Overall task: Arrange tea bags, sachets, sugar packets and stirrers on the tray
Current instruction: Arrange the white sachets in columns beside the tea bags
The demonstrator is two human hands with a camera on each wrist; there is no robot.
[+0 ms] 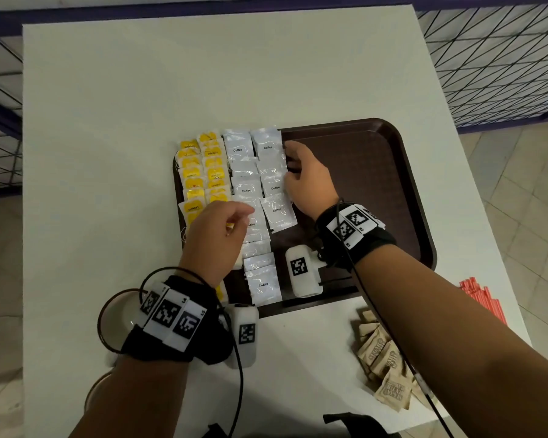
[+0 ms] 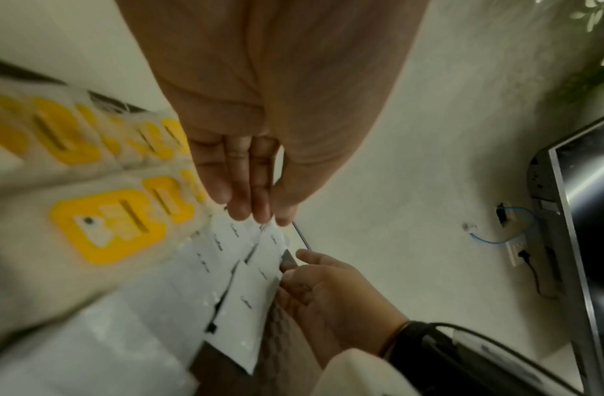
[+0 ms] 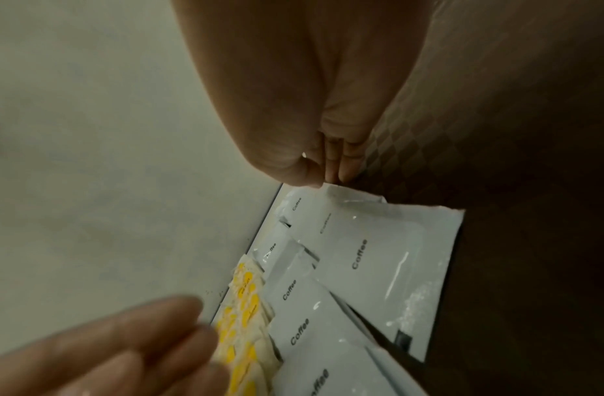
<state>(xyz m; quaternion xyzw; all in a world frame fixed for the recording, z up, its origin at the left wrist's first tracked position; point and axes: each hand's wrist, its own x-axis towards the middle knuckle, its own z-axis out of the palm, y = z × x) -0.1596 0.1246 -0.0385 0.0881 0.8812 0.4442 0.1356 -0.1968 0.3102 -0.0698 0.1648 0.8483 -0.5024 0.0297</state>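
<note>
I read "Coffee" on sachets [image 1: 268, 147] by my right hand [image 1: 307, 178], fingertips touching their edge, gripping nothing; left hand [image 1: 215, 238] relaxed, empty; right wrist view adds more "Coffee" prints.

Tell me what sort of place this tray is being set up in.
Probably a cafe, canteen or office pantry. A brown serving tray sits on a plain white table, loaded with rows of yellow tea bags and white coffee sachets; brown sugar packets and red stirrers wait beside it.

Glossy white foil-like coffee sachets [image 1: 268, 147] at the dark brown tray's [image 1: 393, 172] ten o'clock; tray plastic, finely diamond-textured; tea bags [image 1: 203, 165] matt paper; brown paper sugar packets [image 1: 383, 358] at five o'clock on the matt white table [image 1: 140, 90]
</note>
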